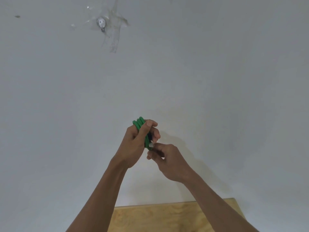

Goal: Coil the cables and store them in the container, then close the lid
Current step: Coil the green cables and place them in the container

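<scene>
The green cable point(140, 124) is wound into a tight coil of several loops, held upright in the air in front of a pale wall, its silver plug point(151, 145) at the lower end.

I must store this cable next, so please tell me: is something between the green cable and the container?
Cannot tell: no container is in view. The left hand holds the coiled cable up before a wall, the right hand at its plug.

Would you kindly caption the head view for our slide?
Left hand grips a coiled green cable; right hand pinches its connector.
</scene>
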Demonstrator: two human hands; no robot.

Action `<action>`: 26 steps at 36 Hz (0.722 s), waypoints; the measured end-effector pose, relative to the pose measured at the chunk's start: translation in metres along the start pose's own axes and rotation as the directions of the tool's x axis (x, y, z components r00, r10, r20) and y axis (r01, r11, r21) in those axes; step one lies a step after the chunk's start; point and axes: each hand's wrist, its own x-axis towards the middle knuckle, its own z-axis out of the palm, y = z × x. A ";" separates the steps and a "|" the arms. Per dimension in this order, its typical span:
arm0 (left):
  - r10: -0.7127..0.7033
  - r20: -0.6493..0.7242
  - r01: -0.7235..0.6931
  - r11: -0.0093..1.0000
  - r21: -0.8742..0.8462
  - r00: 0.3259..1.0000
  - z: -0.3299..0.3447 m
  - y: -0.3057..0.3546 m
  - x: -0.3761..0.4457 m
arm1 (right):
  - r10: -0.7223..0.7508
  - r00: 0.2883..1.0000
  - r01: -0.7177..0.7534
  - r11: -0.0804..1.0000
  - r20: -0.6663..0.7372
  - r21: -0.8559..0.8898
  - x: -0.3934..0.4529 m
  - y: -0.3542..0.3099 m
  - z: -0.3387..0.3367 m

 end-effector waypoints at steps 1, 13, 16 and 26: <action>0.004 -0.023 -0.004 1.000 -0.009 1.000 0.000 -0.001 0.000 | 0.013 1.000 -0.012 1.000 0.016 -0.006 0.000 -0.002 0.000; 0.005 -0.028 0.006 0.927 0.376 1.000 -0.014 -0.006 0.001 | -0.097 0.991 0.129 0.876 0.092 -0.466 -0.010 -0.038 -0.026; -0.092 0.060 0.055 0.889 0.454 0.994 -0.018 -0.006 -0.007 | -0.207 0.969 0.246 0.778 0.133 -0.578 -0.003 -0.056 -0.049; -0.360 0.284 0.423 0.883 -0.204 0.889 -0.008 0.009 -0.027 | -0.159 0.986 0.150 0.975 0.043 0.163 0.023 -0.039 -0.059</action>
